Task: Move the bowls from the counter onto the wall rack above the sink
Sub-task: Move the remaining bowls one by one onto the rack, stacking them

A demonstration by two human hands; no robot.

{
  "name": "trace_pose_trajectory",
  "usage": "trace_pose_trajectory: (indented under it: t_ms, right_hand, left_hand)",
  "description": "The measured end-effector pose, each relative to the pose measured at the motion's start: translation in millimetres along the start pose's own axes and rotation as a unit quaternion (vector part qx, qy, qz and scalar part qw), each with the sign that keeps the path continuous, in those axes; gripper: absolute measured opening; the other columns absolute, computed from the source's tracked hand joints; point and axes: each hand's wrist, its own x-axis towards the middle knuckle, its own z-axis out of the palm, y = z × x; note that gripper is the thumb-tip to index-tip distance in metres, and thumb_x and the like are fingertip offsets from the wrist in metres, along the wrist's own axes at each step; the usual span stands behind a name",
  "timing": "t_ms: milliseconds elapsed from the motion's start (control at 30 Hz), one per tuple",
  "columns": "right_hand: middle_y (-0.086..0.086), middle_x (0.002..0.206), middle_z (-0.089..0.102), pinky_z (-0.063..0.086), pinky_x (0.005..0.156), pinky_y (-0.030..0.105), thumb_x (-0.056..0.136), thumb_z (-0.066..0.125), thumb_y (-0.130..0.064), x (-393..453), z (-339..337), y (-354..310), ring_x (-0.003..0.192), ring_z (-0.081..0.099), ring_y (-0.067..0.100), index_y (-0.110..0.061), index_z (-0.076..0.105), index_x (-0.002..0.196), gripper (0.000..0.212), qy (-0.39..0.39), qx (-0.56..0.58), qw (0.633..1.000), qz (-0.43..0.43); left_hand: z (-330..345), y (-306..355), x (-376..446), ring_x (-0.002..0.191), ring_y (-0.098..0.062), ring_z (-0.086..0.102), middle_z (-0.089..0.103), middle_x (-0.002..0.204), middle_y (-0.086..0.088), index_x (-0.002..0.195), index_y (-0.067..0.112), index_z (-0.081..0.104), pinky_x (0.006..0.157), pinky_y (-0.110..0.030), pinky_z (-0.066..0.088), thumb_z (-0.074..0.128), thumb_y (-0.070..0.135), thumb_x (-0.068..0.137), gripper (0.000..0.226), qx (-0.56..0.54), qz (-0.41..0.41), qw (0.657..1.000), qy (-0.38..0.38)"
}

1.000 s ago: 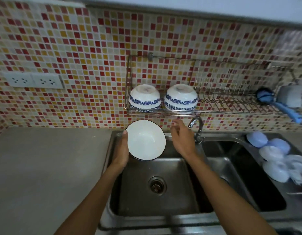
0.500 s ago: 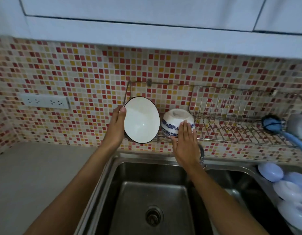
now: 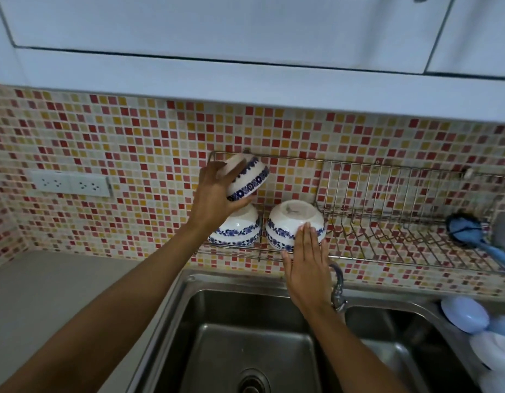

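Observation:
My left hand [image 3: 214, 199] grips a white bowl with a blue flower band [image 3: 249, 178], tilted bottom-up, just above the left bowl [image 3: 238, 226] that sits upside down on the wire wall rack [image 3: 387, 222]. A second upturned bowl [image 3: 293, 219] stands beside it on the rack. With straight fingers, my right hand [image 3: 308, 265] lies flat against the front of that second bowl. All three bowls share the same pattern.
A steel double sink [image 3: 245, 336] lies below, with a tap [image 3: 337, 290] behind my right wrist. A blue brush [image 3: 472, 234] rests at the rack's right end. Pale blue and white lids [image 3: 467, 314] lie at the right sink. Grey counter [image 3: 47, 293] spreads left; cupboards hang overhead.
My left hand has raised the bowl from over the sink to the rack and turned it bottom-up over the left bowl. My right hand has gone up to the right bowl.

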Motion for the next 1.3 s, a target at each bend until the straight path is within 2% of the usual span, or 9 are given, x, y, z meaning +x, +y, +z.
trace_pose_trajectory:
  t_ms: [67, 133, 300, 500, 800, 1000, 1167, 1233, 1300]
  right_hand:
    - [0.014, 0.157, 0.021, -0.002, 0.118, 0.038, 0.100, 0.014, -0.050, 0.0, 0.0, 0.1, 0.147, 0.014, 0.024, -0.005, 0.020, 0.150, 0.067, 0.004, -0.001, 1.000, -0.001]
    - [0.014, 0.157, 0.022, -0.002, 0.118, 0.038, 0.100, 0.017, -0.050, 0.1, 0.4, 0.0, 0.146, 0.015, 0.024, -0.005, 0.020, 0.150, 0.066, 0.008, 0.000, 1.000, 0.002]
    - [0.012, 0.157, 0.020, 0.001, 0.119, 0.040, 0.100, 0.019, -0.048, -1.1, 1.6, -0.7, 0.147, 0.014, 0.023, -0.007, 0.019, 0.150, 0.065, 0.013, 0.009, 1.000, 0.003]
    - [0.012, 0.157, 0.021, 0.004, 0.119, 0.041, 0.101, 0.018, -0.049, -1.0, 2.8, -1.1, 0.147, 0.015, 0.023, -0.007, 0.019, 0.150, 0.065, 0.015, 0.014, 1.000, 0.008]
    - [0.011, 0.157, 0.022, 0.010, 0.119, 0.044, 0.101, 0.017, -0.049, -2.2, 3.0, -1.6, 0.147, 0.015, 0.023, -0.009, 0.017, 0.150, 0.064, 0.012, 0.023, 1.000, 0.015]
    - [0.011, 0.157, 0.023, 0.011, 0.118, 0.045, 0.101, 0.016, -0.049, -2.1, 3.7, -1.4, 0.146, 0.017, 0.024, -0.009, 0.020, 0.150, 0.064, 0.016, 0.025, 0.999, 0.014]
    - [0.011, 0.157, 0.024, 0.011, 0.118, 0.046, 0.101, 0.015, -0.050, -2.1, 3.6, -1.9, 0.146, 0.018, 0.024, -0.008, 0.020, 0.150, 0.065, 0.014, 0.026, 0.999, 0.016]
    - [0.012, 0.156, 0.025, 0.011, 0.117, 0.046, 0.101, 0.015, -0.049, -2.4, 3.3, -2.4, 0.146, 0.019, 0.025, -0.008, 0.020, 0.150, 0.064, 0.015, 0.032, 0.999, 0.017]
    - [0.011, 0.157, 0.025, 0.011, 0.118, 0.046, 0.100, 0.015, -0.051, -2.1, 1.6, -3.7, 0.146, 0.019, 0.024, -0.009, 0.020, 0.150, 0.066, 0.021, 0.042, 0.999, 0.020]
  left_hand:
    - [8.4, -4.7, -2.6, 0.119, -0.037, 0.040, 0.046, 0.129, -0.019, 0.138, 0.028, 0.045, 0.091, -0.046, 0.050, 0.075, 0.054, 0.070, 0.079, 0.100, 0.064, 0.993, -0.021]
    - [17.5, -8.5, -6.6, 0.115, -0.036, 0.040, 0.050, 0.125, -0.020, 0.135, 0.029, 0.048, 0.091, -0.045, 0.050, 0.074, 0.056, 0.069, 0.076, 0.155, 0.115, 0.980, -0.046]
    - [33.7, -17.4, -16.7, 0.115, -0.042, 0.046, 0.053, 0.126, -0.023, 0.133, 0.025, 0.052, 0.096, -0.050, 0.047, 0.073, 0.055, 0.069, 0.073, 0.198, 0.162, 0.960, -0.113]
    - [35.0, -22.3, -22.9, 0.116, -0.041, 0.051, 0.053, 0.127, -0.021, 0.131, 0.025, 0.052, 0.091, -0.050, 0.051, 0.077, 0.056, 0.063, 0.080, 0.202, 0.153, 0.953, -0.168]
    - [40.9, -27.6, -24.9, 0.119, -0.038, 0.046, 0.050, 0.128, -0.017, 0.134, 0.025, 0.050, 0.099, -0.050, 0.044, 0.079, 0.057, 0.059, 0.086, 0.163, 0.119, 0.960, -0.194]
    - [44.8, -32.1, -26.7, 0.120, -0.039, 0.044, 0.048, 0.130, -0.018, 0.133, 0.024, 0.052, 0.101, -0.051, 0.042, 0.080, 0.056, 0.058, 0.086, 0.136, 0.106, 0.967, -0.189]
    - [49.6, -33.4, -32.1, 0.114, -0.039, 0.053, 0.057, 0.122, -0.018, 0.125, 0.023, 0.060, 0.096, -0.053, 0.046, 0.084, 0.047, 0.058, 0.075, 0.119, 0.126, 0.969, -0.175]
    - [51.0, -33.8, -35.3, 0.115, -0.038, 0.053, 0.058, 0.123, -0.018, 0.128, 0.021, 0.058, 0.096, -0.054, 0.047, 0.082, 0.046, 0.062, 0.075, 0.098, 0.124, 0.973, -0.166]
    - [51.6, -36.0, -38.0, 0.123, -0.037, 0.045, 0.053, 0.132, -0.015, 0.136, 0.022, 0.049, 0.103, -0.053, 0.042, 0.076, 0.052, 0.068, 0.079, 0.071, 0.088, 0.982, -0.154]
